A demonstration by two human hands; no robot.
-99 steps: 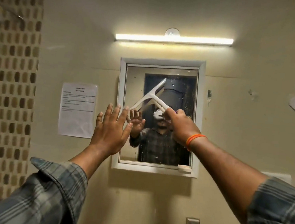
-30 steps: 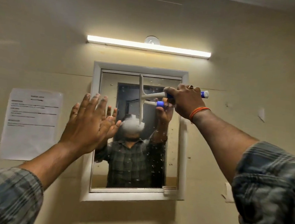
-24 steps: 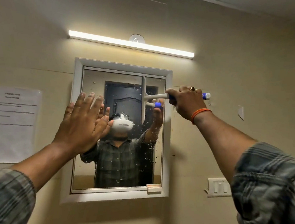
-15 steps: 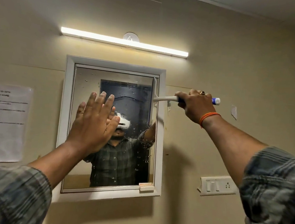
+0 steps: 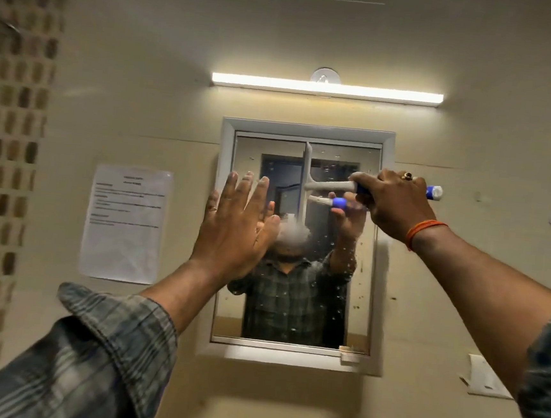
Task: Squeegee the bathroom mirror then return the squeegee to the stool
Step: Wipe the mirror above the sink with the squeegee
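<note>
A white-framed mirror (image 5: 359, 283) hangs on the beige wall, its glass speckled with water drops. My right hand (image 5: 393, 204) grips the blue-ended handle of a white squeegee (image 5: 305, 184). The blade stands vertical against the upper middle of the glass, the handle pointing right. My left hand (image 5: 234, 227) is raised flat with fingers spread at the mirror's left edge, holding nothing. The stool is out of view.
A lit tube lamp (image 5: 326, 88) runs above the mirror. A paper notice (image 5: 125, 224) is taped to the wall on the left, beside a strip of brown mosaic tiles (image 5: 4, 151). A switch plate (image 5: 486, 377) sits low on the right.
The squeegee blade has moved from the mirror's right edge back left to the middle of the glass. The view has swung left, so the mirror sits further right.
</note>
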